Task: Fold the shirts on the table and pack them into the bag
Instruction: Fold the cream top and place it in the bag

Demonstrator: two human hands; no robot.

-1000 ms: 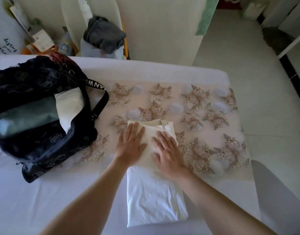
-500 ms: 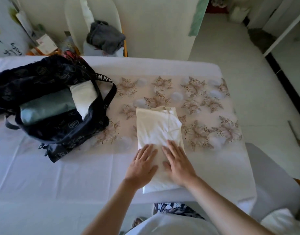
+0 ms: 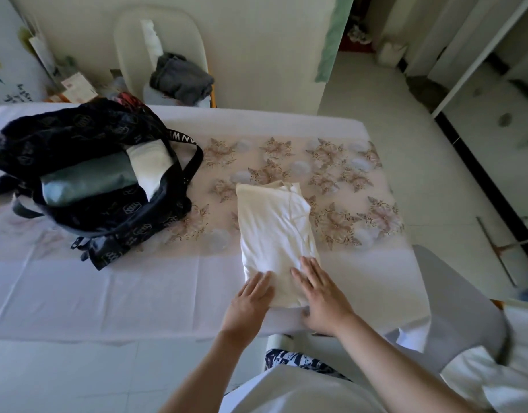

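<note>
Both hands lie flat, fingers straight, on the near end of a folded cream shirt (image 3: pixel 274 228). The left hand (image 3: pixel 251 299) presses the corner nearer the bag (image 3: pixel 78 138), and the right hand (image 3: pixel 322 296) covers the other corner, its thumb at the shirt's near edge. The shirt lies lengthwise on the worktop (image 3: pixel 107 293), right of the black patterned bag and apart from it. Inside the open bag a folded grey-green garment (image 3: pixel 87 180) and a folded white garment (image 3: pixel 151 165) sit side by side. Beyond the bag, a grey garment (image 3: pixel 182 79) is heaped on a pale chair (image 3: pixel 128 49).
</note>
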